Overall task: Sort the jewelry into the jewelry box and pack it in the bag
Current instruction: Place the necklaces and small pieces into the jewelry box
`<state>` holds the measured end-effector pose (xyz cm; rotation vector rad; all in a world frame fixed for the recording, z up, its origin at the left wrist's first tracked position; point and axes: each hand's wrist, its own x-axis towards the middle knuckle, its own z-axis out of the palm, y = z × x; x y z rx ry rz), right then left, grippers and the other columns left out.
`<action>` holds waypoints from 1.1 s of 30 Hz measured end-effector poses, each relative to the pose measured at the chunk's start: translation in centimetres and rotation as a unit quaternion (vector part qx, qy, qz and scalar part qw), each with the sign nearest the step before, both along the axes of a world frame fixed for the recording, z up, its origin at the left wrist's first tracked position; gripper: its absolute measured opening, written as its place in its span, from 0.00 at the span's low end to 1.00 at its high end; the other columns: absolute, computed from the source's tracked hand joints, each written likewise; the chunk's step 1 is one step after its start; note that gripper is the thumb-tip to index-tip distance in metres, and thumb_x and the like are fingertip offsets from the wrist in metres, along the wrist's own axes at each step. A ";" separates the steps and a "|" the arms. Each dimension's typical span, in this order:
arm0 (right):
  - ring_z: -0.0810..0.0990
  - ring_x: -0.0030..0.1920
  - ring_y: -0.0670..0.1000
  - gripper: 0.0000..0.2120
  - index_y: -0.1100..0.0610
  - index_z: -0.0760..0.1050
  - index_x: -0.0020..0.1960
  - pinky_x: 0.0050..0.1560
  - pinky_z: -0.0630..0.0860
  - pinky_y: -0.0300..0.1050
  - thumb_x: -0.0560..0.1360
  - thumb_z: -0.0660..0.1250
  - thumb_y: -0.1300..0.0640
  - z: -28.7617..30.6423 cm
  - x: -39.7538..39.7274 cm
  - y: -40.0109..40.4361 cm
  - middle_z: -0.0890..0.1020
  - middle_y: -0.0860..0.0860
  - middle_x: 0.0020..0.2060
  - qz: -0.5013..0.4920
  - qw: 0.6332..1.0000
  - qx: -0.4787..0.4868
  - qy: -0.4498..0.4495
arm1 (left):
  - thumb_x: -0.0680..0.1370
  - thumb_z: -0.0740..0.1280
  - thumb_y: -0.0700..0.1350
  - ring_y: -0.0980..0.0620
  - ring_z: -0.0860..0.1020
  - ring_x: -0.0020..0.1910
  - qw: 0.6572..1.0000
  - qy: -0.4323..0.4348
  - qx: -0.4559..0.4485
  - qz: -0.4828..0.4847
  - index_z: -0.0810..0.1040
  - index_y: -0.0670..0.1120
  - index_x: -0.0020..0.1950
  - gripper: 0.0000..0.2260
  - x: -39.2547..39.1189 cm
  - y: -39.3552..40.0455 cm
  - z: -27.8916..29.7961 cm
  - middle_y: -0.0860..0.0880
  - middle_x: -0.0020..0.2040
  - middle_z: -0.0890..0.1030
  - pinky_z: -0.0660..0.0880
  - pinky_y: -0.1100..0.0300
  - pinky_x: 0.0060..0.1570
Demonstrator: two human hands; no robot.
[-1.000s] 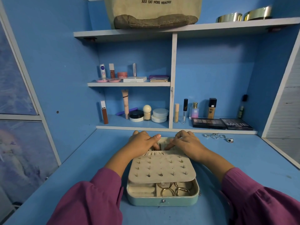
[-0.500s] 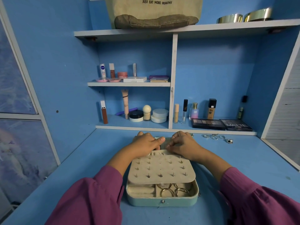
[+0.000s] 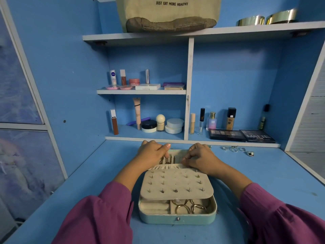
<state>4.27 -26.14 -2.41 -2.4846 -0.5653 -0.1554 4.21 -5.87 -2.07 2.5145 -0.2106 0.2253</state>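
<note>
Your left hand (image 3: 152,154) and right hand (image 3: 199,156) rest, fingers curled, at the far lid section of the jewelry box (image 3: 177,215), over the necklace chains (image 3: 167,160); whether either pinches a chain you cannot tell. The loose rings (image 3: 235,149) lie in a row across the table (image 3: 263,173), right of your right hand, the nearer one. The bag (image 3: 167,13) sits on the top shelf.

Jewelry box (image 3: 177,218) blocks centre; rings (image 3: 233,149) far right; sides free
</note>
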 end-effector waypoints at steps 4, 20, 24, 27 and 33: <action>0.64 0.55 0.47 0.08 0.51 0.83 0.48 0.53 0.60 0.41 0.74 0.69 0.50 0.0 0.0 -0.1 0.71 0.48 0.49 -0.003 1.000 0.007 0.000 | 0.81 0.53 0.60 0.49 0.67 0.57 0.999 0.013 0.050 -0.006 0.85 0.51 0.43 0.25 0.1 -0.2 -0.1 0.51 0.43 0.78 0.66 0.51 0.61; 0.63 0.55 0.47 0.08 0.51 0.83 0.49 0.55 0.61 0.42 0.74 0.69 0.50 0.1 0.0 -0.2 0.71 0.48 0.50 -0.001 1.000 -0.003 0.005 | 0.80 0.53 0.60 0.48 0.65 0.59 0.996 0.028 0.089 0.000 0.83 0.49 0.41 0.24 -0.7 -0.5 0.3 0.50 0.44 0.73 0.66 0.50 0.62; 0.63 0.55 0.48 0.07 0.52 0.83 0.48 0.54 0.60 0.41 0.75 0.68 0.50 0.0 0.1 -0.2 0.71 0.47 0.49 -0.001 1.000 0.005 0.005 | 0.79 0.53 0.62 0.50 0.65 0.57 0.994 0.034 0.103 0.005 0.84 0.46 0.41 0.27 -0.5 -0.6 0.2 0.48 0.46 0.77 0.66 0.51 0.59; 0.64 0.56 0.49 0.07 0.52 0.83 0.48 0.54 0.60 0.41 0.75 0.68 0.50 -0.1 0.1 -0.2 0.72 0.48 0.50 0.001 1.000 0.007 0.006 | 0.79 0.52 0.62 0.50 0.65 0.56 0.991 0.042 0.127 0.000 0.83 0.45 0.42 0.27 -0.5 -0.7 0.3 0.47 0.50 0.76 0.64 0.51 0.60; 0.66 0.57 0.49 0.07 0.50 0.83 0.46 0.58 0.64 0.43 0.73 0.69 0.49 -0.1 0.0 -0.5 0.73 0.48 0.50 -0.023 1.000 0.015 -0.003 | 0.78 0.60 0.60 0.50 0.66 0.57 0.999 0.037 0.033 -0.004 0.79 0.52 0.39 0.16 -0.8 0.4 0.4 0.53 0.42 0.72 0.68 0.50 0.60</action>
